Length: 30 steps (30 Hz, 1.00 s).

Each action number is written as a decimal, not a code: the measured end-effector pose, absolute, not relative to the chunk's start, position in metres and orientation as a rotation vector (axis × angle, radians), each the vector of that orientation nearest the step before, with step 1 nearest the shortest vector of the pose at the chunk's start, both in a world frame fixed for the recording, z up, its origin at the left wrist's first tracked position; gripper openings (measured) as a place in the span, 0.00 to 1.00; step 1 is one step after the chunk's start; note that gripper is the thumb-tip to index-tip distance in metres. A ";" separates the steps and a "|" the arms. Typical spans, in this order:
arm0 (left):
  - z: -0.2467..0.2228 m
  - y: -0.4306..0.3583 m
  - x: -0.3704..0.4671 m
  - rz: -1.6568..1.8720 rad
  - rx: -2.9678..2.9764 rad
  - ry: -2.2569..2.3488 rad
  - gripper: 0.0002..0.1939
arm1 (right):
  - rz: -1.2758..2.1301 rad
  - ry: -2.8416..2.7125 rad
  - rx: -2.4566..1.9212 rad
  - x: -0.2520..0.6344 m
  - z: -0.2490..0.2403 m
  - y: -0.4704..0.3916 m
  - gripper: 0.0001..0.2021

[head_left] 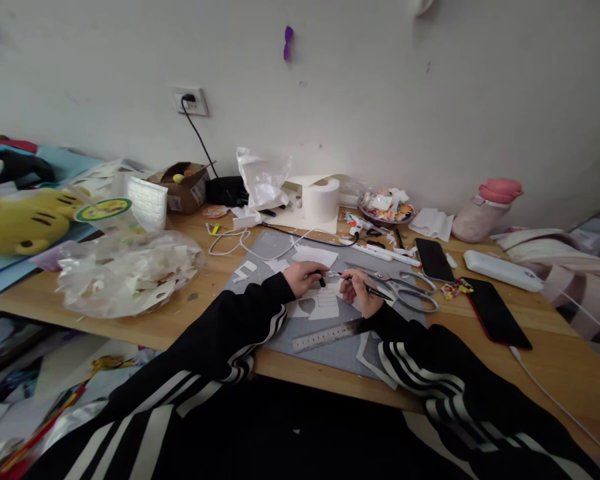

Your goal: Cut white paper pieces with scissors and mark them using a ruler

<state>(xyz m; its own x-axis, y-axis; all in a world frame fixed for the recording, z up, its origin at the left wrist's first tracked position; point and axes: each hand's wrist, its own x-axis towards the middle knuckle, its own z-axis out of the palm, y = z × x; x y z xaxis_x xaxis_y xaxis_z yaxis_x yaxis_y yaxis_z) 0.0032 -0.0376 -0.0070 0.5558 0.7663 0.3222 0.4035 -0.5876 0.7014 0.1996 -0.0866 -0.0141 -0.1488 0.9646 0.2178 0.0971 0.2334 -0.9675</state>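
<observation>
Over a grey cutting mat (pixel 280 333) both of my hands are close together. My left hand (pixel 303 277) is closed on a small black pen cap (pixel 322 282). In my right hand (pixel 362 294) lies a black pen (pixel 380 293), slanting down to the right; a small pale piece shows between the hands, too small to name. Below them is a white paper (pixel 327 300) with ruled lines. A steel ruler (pixel 320 337) rests nearer to me, partly under my right sleeve. Right of my right hand lie large grey-handled scissors (pixel 413 290).
A clear plastic bag of paper scraps (pixel 130 273) lies left. Behind the mat stand a white paper roll (pixel 321 200), a glue gun (pixel 359 225) and a bowl of scraps (pixel 387 205). Two phones (pixel 497 312), a power bank (pixel 503 270) and a pink bottle (pixel 485 212) are at right.
</observation>
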 end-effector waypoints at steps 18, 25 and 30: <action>0.006 -0.043 0.003 0.912 2.041 1.151 0.13 | 1.110 -1.450 -1.098 0.197 -0.010 -0.086 0.16; 0.002 -0.042 0.003 0.835 2.067 1.025 0.11 | 1.061 -1.510 -1.092 0.198 -0.011 -0.088 0.18; 0.001 -0.044 0.000 0.782 2.104 0.920 0.10 | 1.089 -1.496 -1.107 0.197 -0.010 -0.087 0.23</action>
